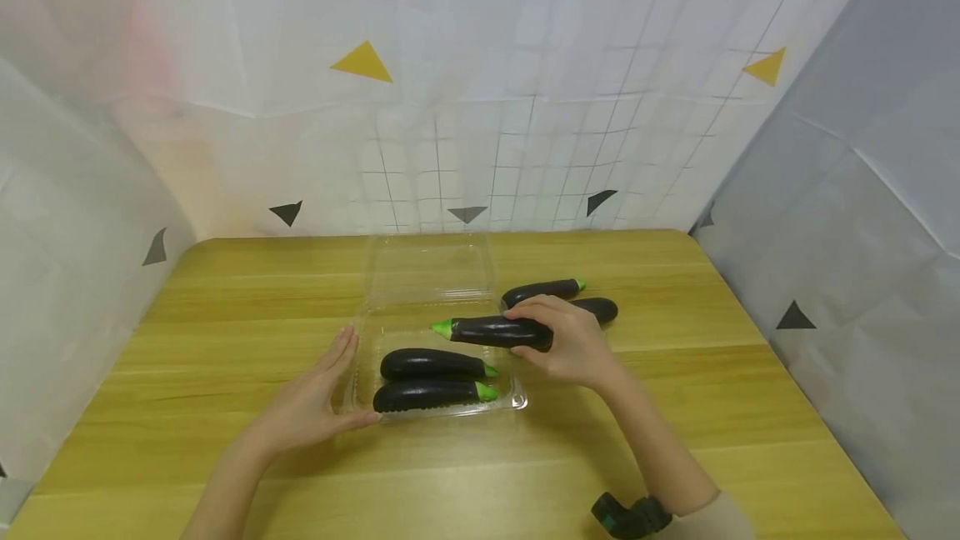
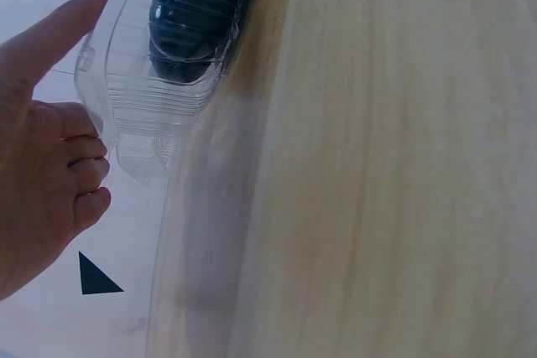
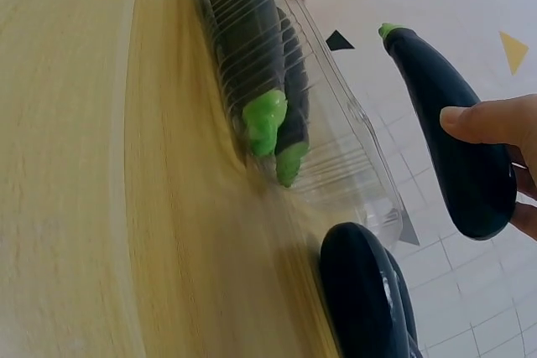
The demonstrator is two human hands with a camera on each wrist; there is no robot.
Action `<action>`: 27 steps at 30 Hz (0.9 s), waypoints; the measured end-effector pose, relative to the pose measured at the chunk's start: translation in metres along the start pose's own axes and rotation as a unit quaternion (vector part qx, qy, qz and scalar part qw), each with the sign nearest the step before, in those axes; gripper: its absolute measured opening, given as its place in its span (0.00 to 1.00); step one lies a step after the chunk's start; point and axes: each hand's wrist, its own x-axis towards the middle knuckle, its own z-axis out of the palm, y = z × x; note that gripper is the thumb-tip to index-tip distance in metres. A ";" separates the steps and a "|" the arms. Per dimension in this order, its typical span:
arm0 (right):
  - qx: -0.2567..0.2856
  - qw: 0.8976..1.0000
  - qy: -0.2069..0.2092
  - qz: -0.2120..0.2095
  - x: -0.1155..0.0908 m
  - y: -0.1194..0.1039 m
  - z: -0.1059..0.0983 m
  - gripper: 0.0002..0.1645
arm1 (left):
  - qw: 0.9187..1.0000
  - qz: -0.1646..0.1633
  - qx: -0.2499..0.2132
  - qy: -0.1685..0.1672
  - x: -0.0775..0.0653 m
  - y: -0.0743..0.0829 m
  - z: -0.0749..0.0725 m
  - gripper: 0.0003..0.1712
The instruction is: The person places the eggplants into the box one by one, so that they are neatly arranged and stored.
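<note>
Rested the left hand at the clear plastic clamshell box on the wood-grain table, with fingers laid along the box's left edge, thumb reaching to its front left corner, and a wide gap between. Had a glossy front eggplant lying inside along the box's front edge, and a rear eggplant close behind, both with green caps toward the right edge. Had the clear lid folded back beyond the rear edge, reaching close to the table's far edge. Held a raised eggplant in the right hand, over the box's rear right corner, with green cap pointing left and the blunt half pinched between thumb and fingers. Had a far eggplant on the table beside that same corner, green tip to the right, and a half-hidden eggplant partly behind the right hand, blunt end toward the table's right edge. Wore a black device on the right forearm, next to a pale sleeve. Faced white sheeting beyond the table's far edge, marked with yellow triangles above dark triangles.
</note>
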 end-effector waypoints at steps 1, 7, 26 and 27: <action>0.001 1.000 0.000 -0.001 0.000 -0.001 0.001 0.27 | 1.000 0.000 0.000 0.000 0.000 0.000 0.000 0.67; 0.001 1.000 0.001 -0.010 0.001 -0.003 0.004 0.27 | 1.000 0.000 0.000 -0.001 -0.001 0.002 -0.001 0.67; 0.021 0.999 0.021 -0.026 0.006 -0.004 0.009 0.27 | 1.000 0.003 -0.003 0.002 0.000 0.002 -0.001 0.67; 0.024 0.999 0.022 -0.027 0.007 -0.005 0.010 0.27 | 1.000 0.003 -0.002 0.002 0.000 0.002 -0.001 0.67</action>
